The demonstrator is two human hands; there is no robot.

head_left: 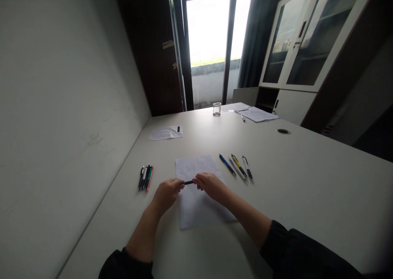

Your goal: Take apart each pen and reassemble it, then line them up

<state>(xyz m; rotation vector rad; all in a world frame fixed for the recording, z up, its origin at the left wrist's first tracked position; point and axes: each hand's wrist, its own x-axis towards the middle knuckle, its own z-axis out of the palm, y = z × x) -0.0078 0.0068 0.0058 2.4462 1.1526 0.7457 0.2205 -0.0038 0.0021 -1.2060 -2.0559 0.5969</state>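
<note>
A dark pen (189, 182) lies level between my two hands, above a sheet of paper (199, 209) whose upper half carries lines of handwriting. My left hand (168, 193) pinches its left end, where a bit of green shows. At the other end, the fingers of my right hand (211, 185) are closed round it. Both ends of the pen are hidden by my fingers. Left of the paper, several pens (145, 178) lie side by side, one of them pink. To the right are a blue pen (227, 165), a yellow and black pen (238, 165) and other white ones.
A wall (76, 127) borders the table on the left. Farther back are a plastic sleeve (166, 132), a glass (216, 109), a stack of papers (257, 114) with a pen (242, 118), and a round cable hole (283, 131). A cabinet (284, 87) stands behind at right.
</note>
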